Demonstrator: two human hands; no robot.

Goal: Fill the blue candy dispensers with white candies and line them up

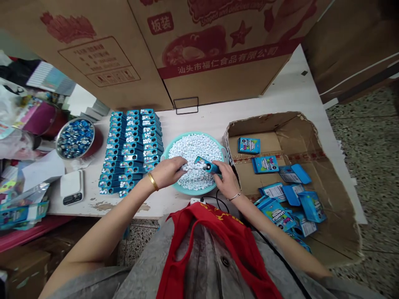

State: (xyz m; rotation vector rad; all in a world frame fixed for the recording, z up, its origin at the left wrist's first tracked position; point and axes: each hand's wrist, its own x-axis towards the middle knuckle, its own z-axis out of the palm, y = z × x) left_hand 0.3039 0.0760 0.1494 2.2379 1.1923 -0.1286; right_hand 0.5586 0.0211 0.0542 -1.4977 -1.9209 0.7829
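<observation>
A pale green basin [164, 153] full of small white candies [195, 145] stands on the white table. Over its right side, my right hand [227, 180] grips a small blue box [212, 167] lying nearly level, with white candies at its open end. My left hand [170, 171], with a gold bangle at the wrist, is over the basin's left side, its fingers closed on white candies at the box's left. Left of the basin, several blue boxes [133, 152] stand in three columns, white candies showing in their openings.
At the right, an open carton [249, 182] holds several blue boxes. Large cardboard cartons [218, 83] stand behind the basin. A metal bowl [97, 139] of blue wrapped pieces and a white scale [71, 185] are at the left. A black cable runs near my right arm.
</observation>
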